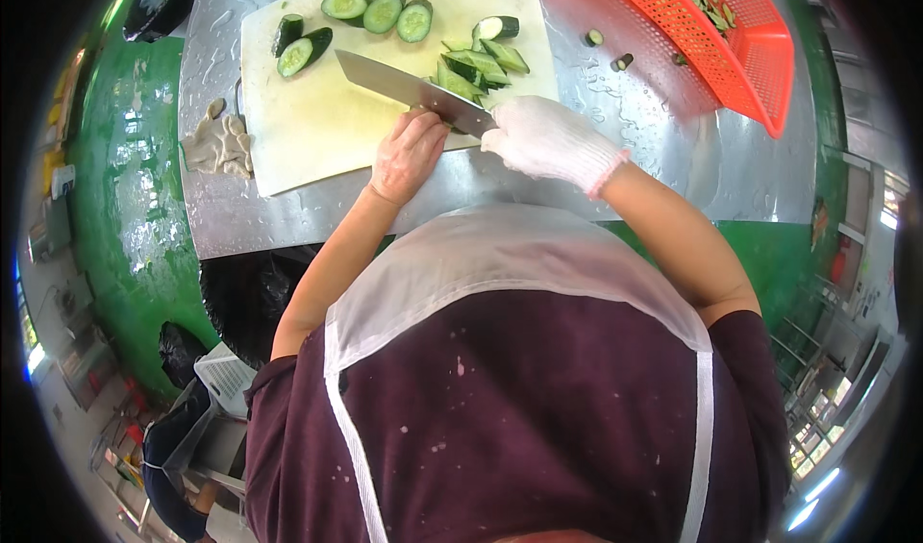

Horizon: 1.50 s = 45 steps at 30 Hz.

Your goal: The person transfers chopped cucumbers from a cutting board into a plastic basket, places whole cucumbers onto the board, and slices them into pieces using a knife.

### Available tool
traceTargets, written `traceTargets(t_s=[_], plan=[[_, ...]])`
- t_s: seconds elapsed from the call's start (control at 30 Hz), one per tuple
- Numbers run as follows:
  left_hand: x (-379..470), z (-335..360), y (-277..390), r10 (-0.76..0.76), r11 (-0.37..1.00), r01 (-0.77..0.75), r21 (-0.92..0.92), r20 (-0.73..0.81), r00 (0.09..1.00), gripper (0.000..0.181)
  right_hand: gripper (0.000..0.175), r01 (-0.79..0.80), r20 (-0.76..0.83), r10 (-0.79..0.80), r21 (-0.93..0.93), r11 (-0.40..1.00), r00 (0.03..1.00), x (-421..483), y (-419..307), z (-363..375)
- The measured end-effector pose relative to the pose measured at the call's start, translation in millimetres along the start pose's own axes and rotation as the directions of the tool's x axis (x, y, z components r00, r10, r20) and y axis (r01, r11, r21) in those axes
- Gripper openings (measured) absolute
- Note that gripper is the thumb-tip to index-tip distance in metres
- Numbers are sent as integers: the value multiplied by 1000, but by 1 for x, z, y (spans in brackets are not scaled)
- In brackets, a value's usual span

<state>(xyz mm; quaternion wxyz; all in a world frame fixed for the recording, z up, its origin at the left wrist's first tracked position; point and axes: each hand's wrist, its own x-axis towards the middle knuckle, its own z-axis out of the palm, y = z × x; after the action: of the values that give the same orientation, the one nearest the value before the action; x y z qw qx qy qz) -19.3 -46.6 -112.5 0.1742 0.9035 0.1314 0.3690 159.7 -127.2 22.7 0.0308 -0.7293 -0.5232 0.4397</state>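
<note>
A white cutting board [324, 125] lies on the steel table. My right hand [551, 139], in a white knit glove, grips a wide-bladed kitchen knife [404, 87], whose blade points up and left across the board. My bare left hand [411, 150] rests at the board's near edge, fingertips bent against the blade, on a dark green cucumber piece mostly hidden beneath them. Beyond the blade sits a pile of cut cucumber pieces [476, 67], with a short cucumber chunk [497, 27] behind it. Several cucumber pieces [382, 13] lie at the far side, and two more [304, 53] at the left.
An orange perforated basket [750, 60] holding sliced green pieces stands at the right. Cucumber ends [594, 37] lie on the wet steel table [656, 161]. A crumpled glove [220, 143] is left of the board. A black-lined bin [245, 298] stands below; a co-worker [169, 464] is at lower left.
</note>
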Motion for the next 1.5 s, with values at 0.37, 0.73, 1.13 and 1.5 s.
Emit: traceTargets(t_s=[0.37,0.73,1.13,1.5], plan=[[19,-3,0,-152,981,158,-116,58,987,16,23,1,-167,91,482,876,982,28,3,5],[128,15,-76,-509,724,156,672,369,778,39,28,8,-313,272,669,744,910,-29,7,-12],[36,-90,-55,-106,968,87,-234,-73,992,47,34,-131,67,120,198,971,990,13,-7,15],[1,-35,-33,82,994,-69,-80,167,982,32,33,-149,-274,69,-282,948,959,-7,-15,26]])
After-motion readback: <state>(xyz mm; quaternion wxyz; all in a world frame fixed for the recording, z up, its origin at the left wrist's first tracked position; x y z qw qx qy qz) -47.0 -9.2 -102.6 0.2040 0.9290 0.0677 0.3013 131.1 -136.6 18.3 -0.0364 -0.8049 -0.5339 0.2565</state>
